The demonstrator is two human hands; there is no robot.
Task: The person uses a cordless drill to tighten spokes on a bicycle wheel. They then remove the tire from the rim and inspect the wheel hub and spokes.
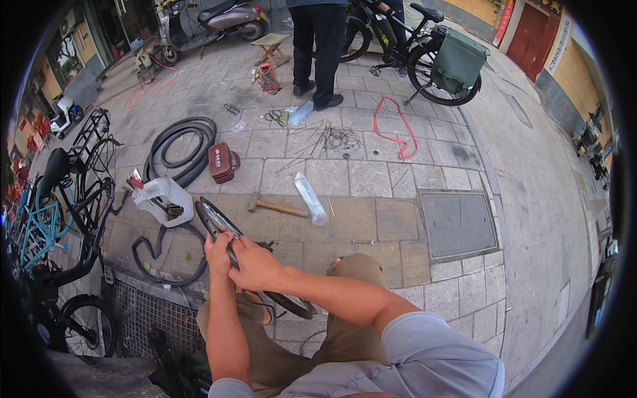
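A bicycle wheel (296,305) with a black tyre stands tilted between my knees, seen almost edge-on. My left hand (217,255) is closed around its rim and tyre on the near left side. Right beside it, my right hand (255,264) grips the same stretch, fingers wrapped over the tyre. The two hands nearly touch, and they hide that part of the rim. Just beyond the wheel lies a hammer (282,208) with a wooden handle. A cut-open white plastic jug (169,199) holding tools stands to the left of the wheel.
A loose black inner tube (178,282) and a coiled black tyre (159,142) lie left, near a dark red case (221,163). Ahead are a clear plastic packet (310,199), tangled wires (340,139) and a red strap (378,126). A person (320,53) stands beyond; a spanner (363,242) lies right.
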